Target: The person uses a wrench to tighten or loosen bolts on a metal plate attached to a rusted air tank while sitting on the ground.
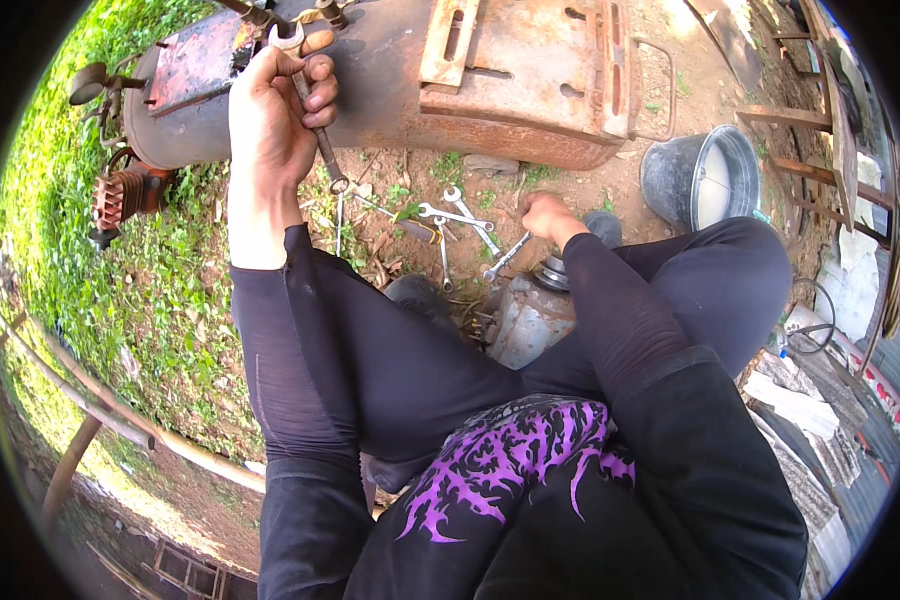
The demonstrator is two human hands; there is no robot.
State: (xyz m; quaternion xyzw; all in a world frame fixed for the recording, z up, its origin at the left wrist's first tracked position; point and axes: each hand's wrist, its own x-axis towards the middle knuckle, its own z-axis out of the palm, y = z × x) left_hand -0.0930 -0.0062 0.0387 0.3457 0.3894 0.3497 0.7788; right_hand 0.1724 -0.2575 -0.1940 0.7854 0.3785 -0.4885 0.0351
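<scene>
My left hand is raised near fittings at the top of a rusty cylindrical tank, its fingers closed around a long wrench with the open jaw up. My right hand is closed on another wrench, which slants down to the left just above a weathered metal unit with a pulley between my legs. On the ground between the two hands lie several loose wrenches and a tool with a yellow and black handle.
A bucket with pale contents stands at right, beside a wooden rack and corrugated sheets. A rusty bracket sits on the tank, a red finned part at its left end. Poles cross the grass at left.
</scene>
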